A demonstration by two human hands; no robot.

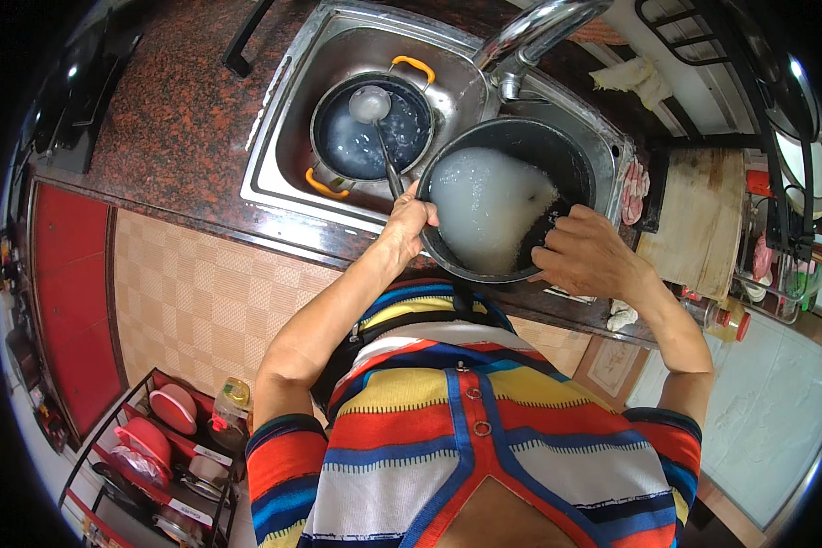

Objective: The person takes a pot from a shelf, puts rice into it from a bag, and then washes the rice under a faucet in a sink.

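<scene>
A large dark pot (575,154) is tilted over the right part of the sink, cloudy whitish water (493,205) pooled toward its left side. My left hand (411,220) grips its left rim. On the near right rim, my right hand (582,253) is closed with its fingers curled over the inside wall. A smaller dark pan (322,103) with orange handles stands in the left basin, holding water. Across that pan lies a ladle (370,105), its dark handle reaching close to my left hand.
The steel sink (264,181) is set in a speckled red-brown countertop (178,103). A chrome faucet (514,55) arches above the dark pot. Right of the sink are a pink cloth (634,190), a wooden board (692,212) and a dish rack (798,198). A wheeled-style shelf rack (154,373) stands lower left.
</scene>
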